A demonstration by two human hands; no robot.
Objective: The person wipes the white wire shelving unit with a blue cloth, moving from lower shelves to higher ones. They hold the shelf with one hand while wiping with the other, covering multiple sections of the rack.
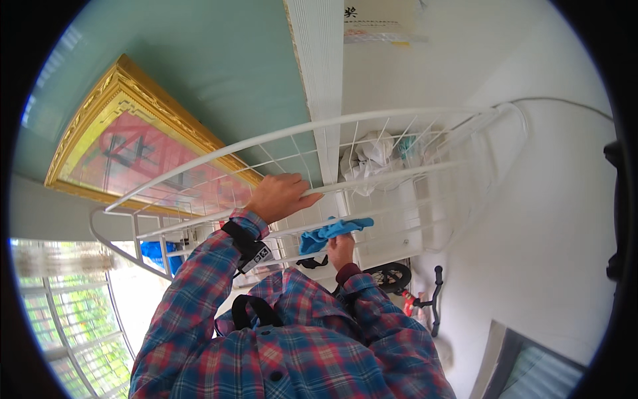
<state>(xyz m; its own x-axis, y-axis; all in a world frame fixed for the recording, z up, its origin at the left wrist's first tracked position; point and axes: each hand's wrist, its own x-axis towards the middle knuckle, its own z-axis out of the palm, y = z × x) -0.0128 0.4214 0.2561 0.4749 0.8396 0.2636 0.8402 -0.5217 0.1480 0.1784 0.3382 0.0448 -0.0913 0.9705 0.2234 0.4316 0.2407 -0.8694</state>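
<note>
A white wire rack (pixel 224 151) of metal rails and thin rods stretches across the view before me. My left hand (pixel 284 196) is wrapped over its middle rail, with the thumb lying along the bar. Lower and to the right, my right hand (pixel 342 249) grips a blue cloth (pixel 336 228), which lies against a lower rail of the rack. Part of the cloth hangs to the left of my fingers. The palms of both hands are hidden from view.
A gold picture frame (pixel 164 104) leans at the left behind the rack. White plastic bags (pixel 369 154) lie beyond the rack. Below right are a small bike's black wheel (pixel 389 277) and handlebar (pixel 437 299). A barred window (pixel 75 309) is at lower left.
</note>
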